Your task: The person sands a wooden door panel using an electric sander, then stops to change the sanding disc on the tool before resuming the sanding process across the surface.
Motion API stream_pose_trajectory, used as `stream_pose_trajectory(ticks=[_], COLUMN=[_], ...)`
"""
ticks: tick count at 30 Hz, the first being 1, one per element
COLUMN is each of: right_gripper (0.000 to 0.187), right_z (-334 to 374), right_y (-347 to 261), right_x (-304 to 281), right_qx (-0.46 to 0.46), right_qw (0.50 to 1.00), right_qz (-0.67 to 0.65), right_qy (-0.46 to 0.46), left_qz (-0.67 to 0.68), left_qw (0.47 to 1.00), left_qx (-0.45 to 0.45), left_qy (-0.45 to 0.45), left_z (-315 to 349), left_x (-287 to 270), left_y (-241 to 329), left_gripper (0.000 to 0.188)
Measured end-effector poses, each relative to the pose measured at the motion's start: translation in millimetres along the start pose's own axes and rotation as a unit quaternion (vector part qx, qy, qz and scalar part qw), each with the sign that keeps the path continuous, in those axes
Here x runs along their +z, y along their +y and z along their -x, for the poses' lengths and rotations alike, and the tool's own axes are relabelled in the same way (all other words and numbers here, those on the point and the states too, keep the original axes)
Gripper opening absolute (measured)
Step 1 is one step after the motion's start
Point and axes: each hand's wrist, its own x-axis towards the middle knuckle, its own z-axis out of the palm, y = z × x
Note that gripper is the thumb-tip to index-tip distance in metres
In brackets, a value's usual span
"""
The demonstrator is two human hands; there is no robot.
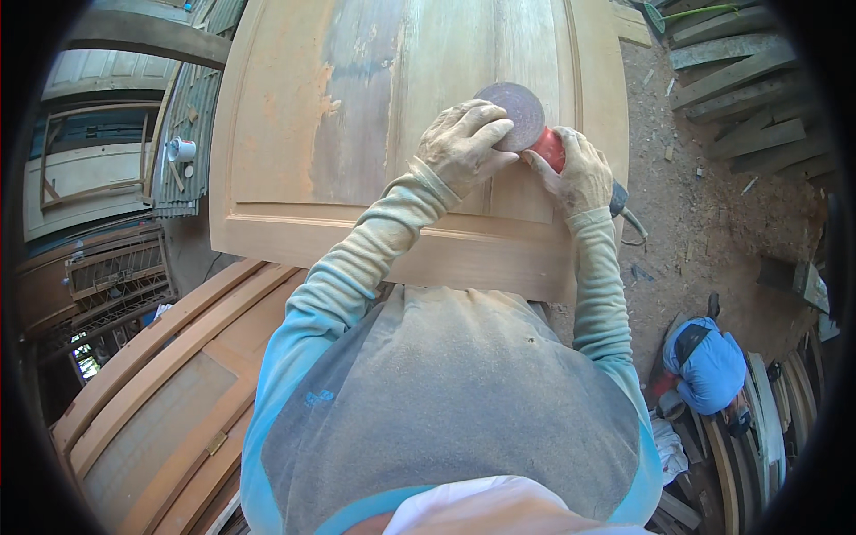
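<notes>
Sander and sanding disc are showing together at one o'clock from the middle of the view, over the lower right part of a wooden door; whether the tool is resting on the wood or being held just above it, I cannot tell. The sander is showing a smooth red body, and the disc is facing up toward the camera, round, greyish purple and finely speckled. A dark part and a cord are poking out past the right wrist, between two and three o'clock. The door is filling twelve o'clock, its bare wood carrying grey streaks and orange-tan patches. One sander, one disc and one door are lying at the work; one white bucket is standing out at ten o'clock, and timber pieces are overlapping at two o'clock, too crowded for counting. Two dusty grips are working here: the left grip is closing partway on the disc's left edge, fingers lapping over its face, and the right grip is curling around the red body, its thumb pointing toward ten o'clock.
</notes>
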Motion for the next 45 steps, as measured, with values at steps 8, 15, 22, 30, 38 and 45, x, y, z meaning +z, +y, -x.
stream_pose_trajectory(ticks=[8, 15, 22, 30, 38, 45], right_gripper=[0.067, 0.065, 0.065, 0.064, 0.063, 0.052], right_z=[1.6, -1.2, -0.2, 1.3, 0.8, 3.9], right_y=[2.1, -2.1, -1.0, -3.6, 1.0, -18.2], right_x=[6.3, 5.1, 8.4, 7.0, 8.6, 1.9], right_qx=[-0.022, -0.021, -0.025, -0.017, -0.012, -0.070], right_qw=[0.999, 0.999, 0.998, 0.998, 0.998, 0.988], right_qz=[0.033, 0.041, 0.043, 0.043, 0.051, 0.021], right_qy=[0.026, 0.022, 0.031, 0.030, 0.035, 0.134], left_qz=[0.015, -0.001, -0.010, 0.005, 0.233, 0.456], left_qw=[0.999, 0.999, 0.999, 0.999, 0.886, 0.695], left_qx=[0.022, 0.017, 0.027, 0.047, -0.295, -0.416], left_qy=[0.023, 0.027, 0.026, 0.022, 0.272, 0.368], left_z=[-3.9, -2.5, -1.1, -6.2, -37.1, 21.6], left_x=[-0.5, 2.3, 3.2, -2.0, -15.8, -77.4], left_y=[-4.4, -2.1, -3.4, -5.7, -42.5, -90.2], left_gripper=[0.039, 0.037, 0.035, 0.021, 0.020, 0.022])
